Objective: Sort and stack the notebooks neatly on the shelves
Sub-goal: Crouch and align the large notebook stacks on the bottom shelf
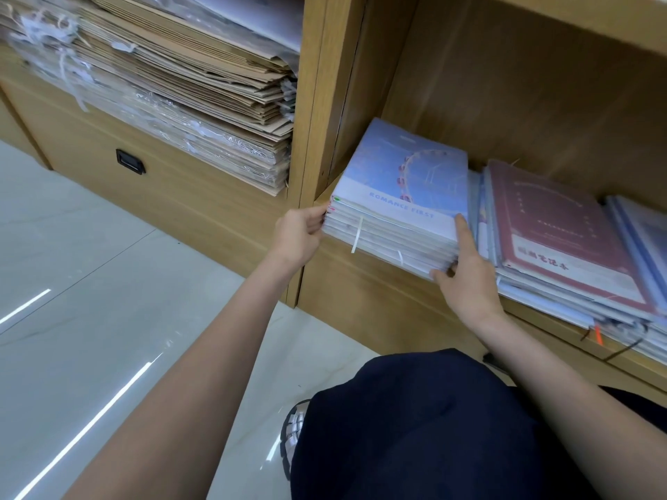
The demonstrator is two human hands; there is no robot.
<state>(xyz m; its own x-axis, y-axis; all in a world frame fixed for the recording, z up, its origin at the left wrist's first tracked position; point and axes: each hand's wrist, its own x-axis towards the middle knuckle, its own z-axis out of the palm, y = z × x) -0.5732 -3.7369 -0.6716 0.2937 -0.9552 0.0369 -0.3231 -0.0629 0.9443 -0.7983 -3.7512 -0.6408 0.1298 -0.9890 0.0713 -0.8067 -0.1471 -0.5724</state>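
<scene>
I am crouching in front of a wooden shelf, and both my hands are on a stack of notebooks that sits at the left end of it, close to the wooden side wall. The top notebook is light blue with a big wheel on it and the words "ROMANCE FIRST". My left hand holds the left front corner of the stack, with the fingers curled onto the edges of the books. My right hand holds the right front corner, with the thumb under the bottom edge and one finger lying straight up along the right side. The front of the stack sticks out a little past the shelf edge. White ribbon markers hang down from the pages. Just to the right, touching my stack, is another pile of notebooks, lower and spread out, with a dark red notebook on top. Farther right I see more blue ones, cut off by the edge. In the shelf space to the left is a tall pile of brown paper bags in clear wrap. Below that is a drawer with a black handle. The floor is shiny and pale. My dark trousers and one shoe show at the bottom.
</scene>
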